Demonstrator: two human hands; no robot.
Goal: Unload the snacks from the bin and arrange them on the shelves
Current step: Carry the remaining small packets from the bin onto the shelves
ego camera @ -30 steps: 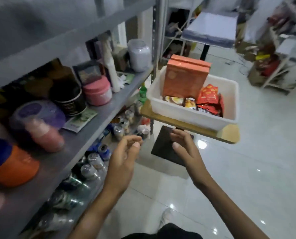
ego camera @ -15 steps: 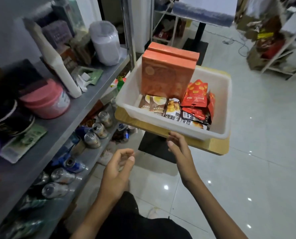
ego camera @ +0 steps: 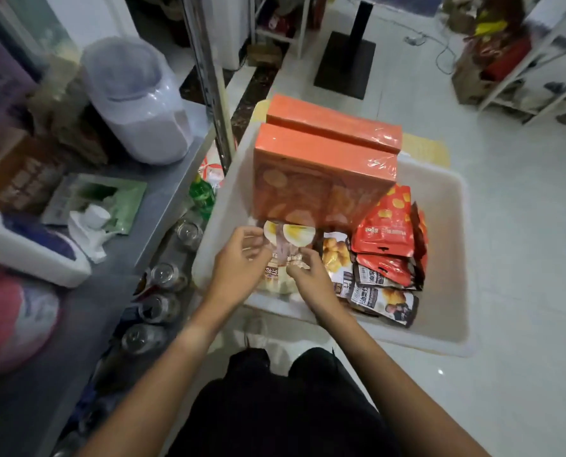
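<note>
Both hands are now down inside the white bin (ego camera: 446,258); half a second back they were hovering below its near rim. View is also looking down into the bin much more steeply.

Left hand (ego camera: 238,272) and right hand (ego camera: 308,275) are meeting over the egg snack packet (ego camera: 288,239) in the bin's near-left corner. Left fingers (ego camera: 252,242) are curling around the packet's left edge, right fingers (ego camera: 303,255) are pinching its lower middle, so both are grasping that packet. It's sitting propped against the front of the two orange boxes (ego camera: 324,166), which are standing upright along the bin's far side.

Just right of the egg packet, a packet with fried-looking bites (ego camera: 334,258) is lying flat, and past it the red snack packets (ego camera: 385,225) are piling toward the bin's right wall, with brown packets (ego camera: 383,298) near the front rim.

Bin is sitting on a wooden desk (ego camera: 423,148), only its far edge peeking out. Off to the left, the grey shelf (ego camera: 162,192) is carrying a clear plastic jar (ego camera: 136,100) and a green sachet (ego camera: 110,196), with cans (ego camera: 162,278) lying on the shelf below.
</note>
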